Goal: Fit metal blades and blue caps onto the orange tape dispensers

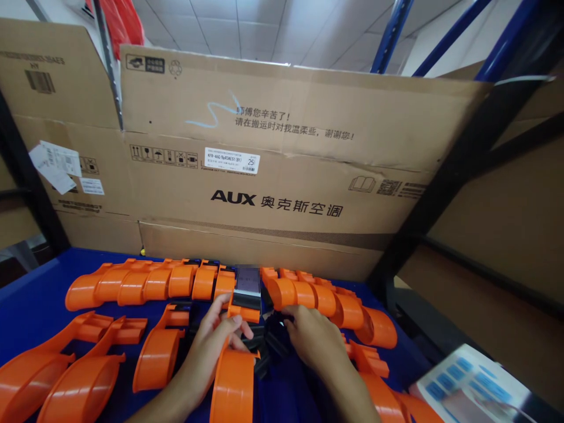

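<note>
My left hand point(215, 336) is closed around the neck of an orange tape dispenser point(233, 385). Its round body hangs toward me, and a black piece with a toothed edge point(247, 299) sits at its upper end. My right hand point(311, 335) reaches in to the right of the dispenser, fingers bent together over a heap of loose black parts point(275, 341). The fingertips are partly hidden, so whatever lies between them cannot be made out.
Several orange dispensers point(156, 285) stand in a row at the back left, others point(324, 299) at the back right. More dispensers point(81, 385) lie front left. Cardboard point(282, 182) walls the blue surface point(39, 273). A white-and-blue box point(471, 382) stands at right.
</note>
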